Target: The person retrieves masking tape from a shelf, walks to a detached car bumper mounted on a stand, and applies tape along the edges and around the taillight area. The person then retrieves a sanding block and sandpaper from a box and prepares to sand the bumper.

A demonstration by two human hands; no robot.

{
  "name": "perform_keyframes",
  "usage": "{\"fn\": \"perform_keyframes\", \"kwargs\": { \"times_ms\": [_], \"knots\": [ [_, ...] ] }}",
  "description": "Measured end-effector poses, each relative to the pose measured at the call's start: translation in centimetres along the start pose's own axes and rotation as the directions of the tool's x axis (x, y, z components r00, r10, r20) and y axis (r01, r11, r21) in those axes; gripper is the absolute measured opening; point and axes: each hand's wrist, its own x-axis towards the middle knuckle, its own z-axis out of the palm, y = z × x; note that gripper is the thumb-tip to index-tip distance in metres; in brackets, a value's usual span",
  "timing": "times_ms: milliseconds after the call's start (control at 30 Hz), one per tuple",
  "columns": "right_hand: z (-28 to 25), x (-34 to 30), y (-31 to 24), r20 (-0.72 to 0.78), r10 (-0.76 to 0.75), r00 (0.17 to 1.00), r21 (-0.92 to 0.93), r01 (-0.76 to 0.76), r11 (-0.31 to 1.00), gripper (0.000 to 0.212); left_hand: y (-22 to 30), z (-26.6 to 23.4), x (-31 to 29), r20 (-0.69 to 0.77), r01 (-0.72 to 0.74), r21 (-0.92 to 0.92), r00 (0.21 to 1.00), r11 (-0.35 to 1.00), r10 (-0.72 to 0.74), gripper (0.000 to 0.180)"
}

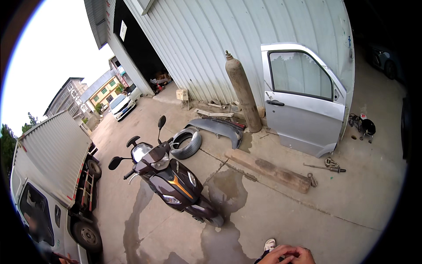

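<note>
Writing around me, none of it legible

I'm looking up at the dark shed doorway (pixel 143 48): a white rectangular sign (pixel 123 30) is there, its contents too small for me. Next to it, red marks (pixel 107 9) on the shed's front (pixel 132 66), and I can't make them out. Down left, a green mark (pixel 58 242) low on the white truck cab (pixel 22 181), unclear too. The white car's plate (pixel 125 110)? Just a blur to me.
</note>
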Motion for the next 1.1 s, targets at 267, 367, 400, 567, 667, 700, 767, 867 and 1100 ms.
{"fn": "perform_keyframes", "kwargs": {
  "times_ms": [267, 367, 400, 567, 667, 700, 767, 867, 1100],
  "knots": [
    [-4.0, 6.5, 5.1, -0.028, 0.013, 1.0, 0.245, -0.005, 0.969, 0.029, -0.6, 1.1, 7.9, -0.006, 0.04, -0.034, 0.999, 0.999, -0.04, 0.024],
    [-7.6, 9.6, 6.2, 0.053, -0.054, 0.997, 0.164, 0.045, 0.985, 0.032, -0.4, 2.3, 11.3, -0.027, 0.028, -0.03, 0.999, 0.999, -0.029, 0.024],
    [-9.6, 10.3, 5.6, 0.083, -0.016, 0.996, -0.09, 0.024, 0.996, 0.032, -0.1, 2.9, 12.4, -0.041, 0.025, -0.036, 0.999, 0.999, -0.027, 0.024],
    [-16.6, 12.6, 5.3, 0.1, -0.006, 0.995, 0.231, -0.018, 0.973, 0.028, 1.5, 5.8, 18.8, -0.103, -0.083, 0.108, 0.99, 0.991, 0.094, 0.024],
    [-19.2, 13.8, 6.7, 0.13, -0.053, 0.99, 0.406, -0.004, 0.914, 0.026, 1.6, 6.9, 21.6, -0.113, -0.05, 0.013, 0.992, 0.999, 0.052, 0.024],
    [-19.8, 14.2, 7.1, 0.137, -0.074, 0.988, 0.444, 0.006, 0.896, 0.026, 1.5, 7.1, 22.3, -0.117, -0.036, -0.019, 0.993, 0.999, 0.034, 0.024],
    [-21.5, 14.5, 7.2, 0.166, -0.065, 0.984, 0.371, -0.001, 0.929, 0.026, 1.2, 7.3, 23.4, -0.124, -0.005, -0.085, 0.992, 0.996, -0.006, 0.025],
    [-21.5, 15.2, 8.2, 0.12, -0.115, 0.986, 0.382, 0.061, 0.922, 0.019, -1.2, 8.1, 23.8, -0.136, 0.186, -0.347, 0.96, 0.919, -0.246, 0.026],
    [-21.9, 17.6, 7.0, 0.153, -0.101, 0.983, 0.363, 0.039, 0.931, 0.017, -3.4, 6.4, 25.2, -0.08, 0.272, -0.479, 0.933, 0.835, -0.35, 0.028]
  ]
}}
